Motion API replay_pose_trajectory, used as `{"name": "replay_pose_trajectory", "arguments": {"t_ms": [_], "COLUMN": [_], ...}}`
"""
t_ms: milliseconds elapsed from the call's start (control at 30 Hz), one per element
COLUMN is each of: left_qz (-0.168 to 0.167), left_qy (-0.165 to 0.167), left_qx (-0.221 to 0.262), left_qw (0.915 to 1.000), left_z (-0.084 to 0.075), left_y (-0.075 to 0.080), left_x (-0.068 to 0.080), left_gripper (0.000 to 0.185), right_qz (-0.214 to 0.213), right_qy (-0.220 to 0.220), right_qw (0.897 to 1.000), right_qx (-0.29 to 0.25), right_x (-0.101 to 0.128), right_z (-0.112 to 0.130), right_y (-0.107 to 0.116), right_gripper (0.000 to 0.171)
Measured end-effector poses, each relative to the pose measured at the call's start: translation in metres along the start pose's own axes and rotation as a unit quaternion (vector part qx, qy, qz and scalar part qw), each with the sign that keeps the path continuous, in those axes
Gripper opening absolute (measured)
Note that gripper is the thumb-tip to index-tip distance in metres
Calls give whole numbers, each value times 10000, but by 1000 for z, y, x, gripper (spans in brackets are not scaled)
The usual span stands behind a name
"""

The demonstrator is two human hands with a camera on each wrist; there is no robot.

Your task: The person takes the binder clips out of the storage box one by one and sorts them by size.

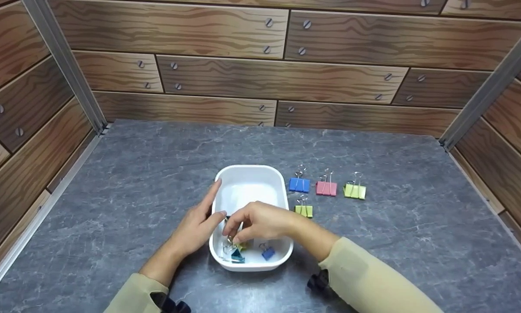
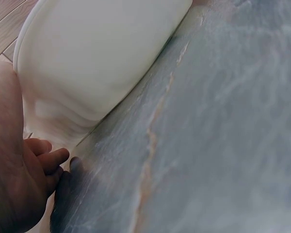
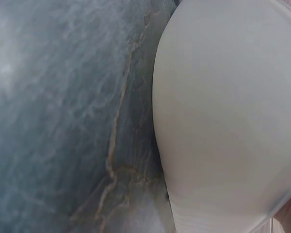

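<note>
1. Head view: the white tub (image 1: 250, 182) is steadied on the worktop (image 1: 134, 182) by the spread left hand (image 1: 197, 228) against its wall;
2. a clip (image 1: 236, 243) inside is pinched by the right hand (image 1: 260, 221);
3. four clips (image 1: 326, 188) are lined up beside it.

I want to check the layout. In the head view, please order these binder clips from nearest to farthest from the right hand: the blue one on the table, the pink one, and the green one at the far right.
Measured from the right hand, which reaches into the white tray:
1. blue clip, just right of the tray.
2. pink clip, middle of the row.
3. far-right green clip, end of the row.
</note>
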State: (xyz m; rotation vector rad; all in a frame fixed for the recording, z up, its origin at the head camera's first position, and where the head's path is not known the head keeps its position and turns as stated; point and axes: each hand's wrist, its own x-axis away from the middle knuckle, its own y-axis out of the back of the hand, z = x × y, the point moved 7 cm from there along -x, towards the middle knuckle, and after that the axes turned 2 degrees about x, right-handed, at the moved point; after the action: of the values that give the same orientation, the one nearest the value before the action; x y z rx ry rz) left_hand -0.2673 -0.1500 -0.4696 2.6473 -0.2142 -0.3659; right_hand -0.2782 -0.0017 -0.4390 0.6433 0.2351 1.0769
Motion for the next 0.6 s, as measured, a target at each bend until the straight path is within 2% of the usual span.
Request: {"name": "replay_pose_trajectory", "arguments": {"t_ms": [400,600], "left_qz": [-26,-1], "left_qy": [-2,14], "left_qx": [-67,-76], "left_qw": [10000,10000], "left_z": [0,0], "left_y": [0,0], "left_x": [0,0], "left_gripper": [76,76], "right_qz": [-44,-229], "right_qy": [-32,-179], "right_qw": [9997,9994], "right_qx": [217,210], "right_x": [1,3], "right_z": [0,0], "right_y": [1,4], "right_gripper": [19,17]}}
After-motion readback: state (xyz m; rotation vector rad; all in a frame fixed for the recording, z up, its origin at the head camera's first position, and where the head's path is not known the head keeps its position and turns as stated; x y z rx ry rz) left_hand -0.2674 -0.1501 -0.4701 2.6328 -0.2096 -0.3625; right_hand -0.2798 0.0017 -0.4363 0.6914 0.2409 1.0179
